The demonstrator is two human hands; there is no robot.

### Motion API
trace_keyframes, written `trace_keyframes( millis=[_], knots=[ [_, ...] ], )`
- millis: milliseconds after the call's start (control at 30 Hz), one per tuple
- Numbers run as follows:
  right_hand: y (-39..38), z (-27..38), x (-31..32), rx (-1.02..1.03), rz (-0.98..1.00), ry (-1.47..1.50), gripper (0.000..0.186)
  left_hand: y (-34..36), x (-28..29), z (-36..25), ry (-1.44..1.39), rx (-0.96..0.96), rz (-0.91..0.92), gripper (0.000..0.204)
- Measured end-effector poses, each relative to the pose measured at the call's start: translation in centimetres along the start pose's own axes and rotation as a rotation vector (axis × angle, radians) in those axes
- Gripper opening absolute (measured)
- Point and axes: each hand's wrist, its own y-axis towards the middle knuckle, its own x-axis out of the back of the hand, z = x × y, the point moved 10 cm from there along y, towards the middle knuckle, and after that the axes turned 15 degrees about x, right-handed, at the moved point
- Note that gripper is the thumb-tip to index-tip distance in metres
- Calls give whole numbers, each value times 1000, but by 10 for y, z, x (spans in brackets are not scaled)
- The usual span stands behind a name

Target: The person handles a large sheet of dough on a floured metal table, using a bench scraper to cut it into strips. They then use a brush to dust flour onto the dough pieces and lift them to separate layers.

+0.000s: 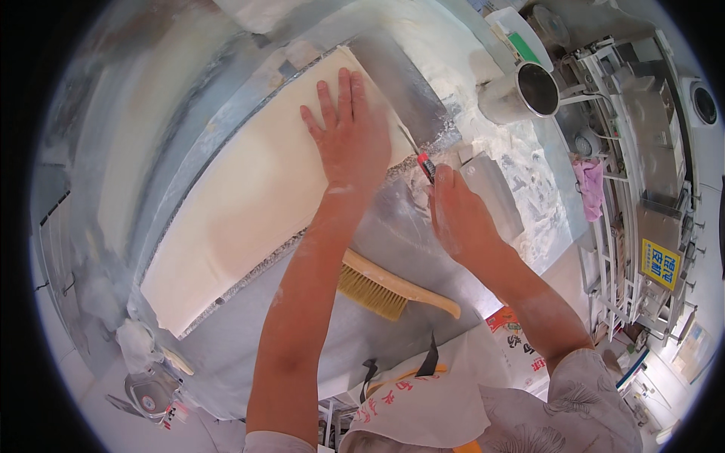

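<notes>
A long, cream-coloured stack or sheet of dough [234,200] lies slantwise over the metal worktop [249,355]. My left hand [351,140] rests flat near its far end, fingers outstretched and empty. In my right hand [457,208] is a knife [426,167] with a red-and-black handle. Its thin blade points away from me and meets the right edge of the dough, beside my left hand. Whether the blade has gone into the dough, I cannot tell. Nearer to me, a wooden-handled bench brush [377,291] with yellowish bristles lies between my forearms.
Loose flour [540,181] covers the right side of the worktop, around a flat grey rectangular piece [495,195]. A metal pot [502,98] stands at the far right. Beyond it is a white rack [615,189] with a pink cloth [589,185]. A printed bag [525,351] is near my right elbow.
</notes>
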Motion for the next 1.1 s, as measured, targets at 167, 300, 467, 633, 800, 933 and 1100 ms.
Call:
trace_keyframes(
  millis=[167,300,467,633,800,933,1100],
  knots=[
    [-18,-4,-7,-45,40,-52,19,0,-2,0,-34,6,23,65],
    [-30,-4,-7,-39,5,-16,21,0,-3,-1,-49,10,32,64],
    [-41,-6,-11,-31,-11,-10,22,0,-2,-1,-47,3,27,64],
    [-55,-12,-17,-79,8,63,24,-1,-1,-1,-47,-12,3,62],
    [-78,-35,2,-149,-176,172,32,-30,30,-3,-412,-156,-13,46],
    [-98,-76,12,-219,-311,105,38,-56,43,-5,-501,-132,66,34],
    [-117,-119,16,-287,-389,15,39,-57,43,4,-608,-40,36,23]
  ],
)
